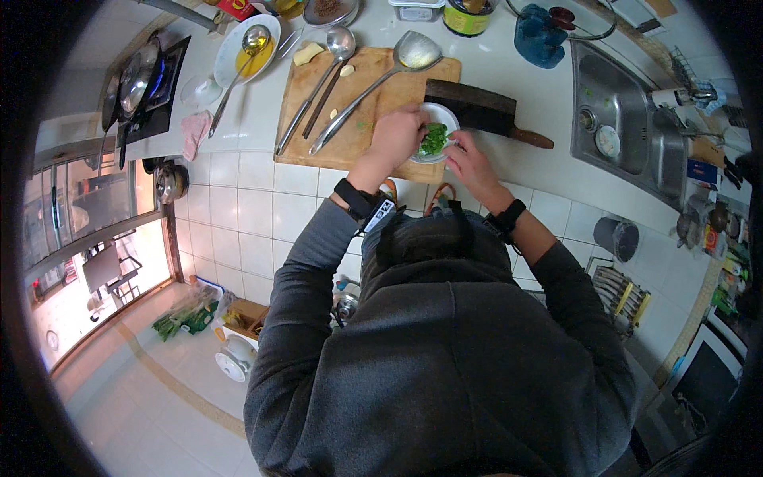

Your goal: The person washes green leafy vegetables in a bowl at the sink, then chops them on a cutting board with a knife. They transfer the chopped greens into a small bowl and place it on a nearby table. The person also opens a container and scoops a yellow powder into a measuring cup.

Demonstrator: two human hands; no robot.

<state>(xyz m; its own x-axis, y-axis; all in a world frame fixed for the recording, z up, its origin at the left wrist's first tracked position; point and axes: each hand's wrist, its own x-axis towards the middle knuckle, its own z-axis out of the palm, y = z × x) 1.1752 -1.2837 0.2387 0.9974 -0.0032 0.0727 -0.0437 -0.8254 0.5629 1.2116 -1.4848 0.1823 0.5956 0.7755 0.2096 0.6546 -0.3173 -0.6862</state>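
Note:
A small white bowl point(451, 113) holds chopped green herbs point(434, 139), likely scallions. It sits over the right edge of a wooden cutting board point(381, 95). My left hand point(400, 134) grips the bowl's left rim, its fingertips partly hidden. At the right rim, the fingers of my right hand point(472, 162) touch the bowl or the greens; their exact hold is unclear. Just beyond, a dark cleaver point(471, 104) lies with its wooden handle pointing right. A steel wok spatula point(381, 80), a ladle point(322, 77) and garlic cloves point(347, 71) rest on the board.
Left of the board, a white plate point(222, 62) of yellow liquid holds another ladle point(229, 92). A pan point(140, 77) stands over a blue flame on the stove point(167, 77). The steel sink point(620, 113) is at right, with a yellow-labelled jar point(467, 21) at the back.

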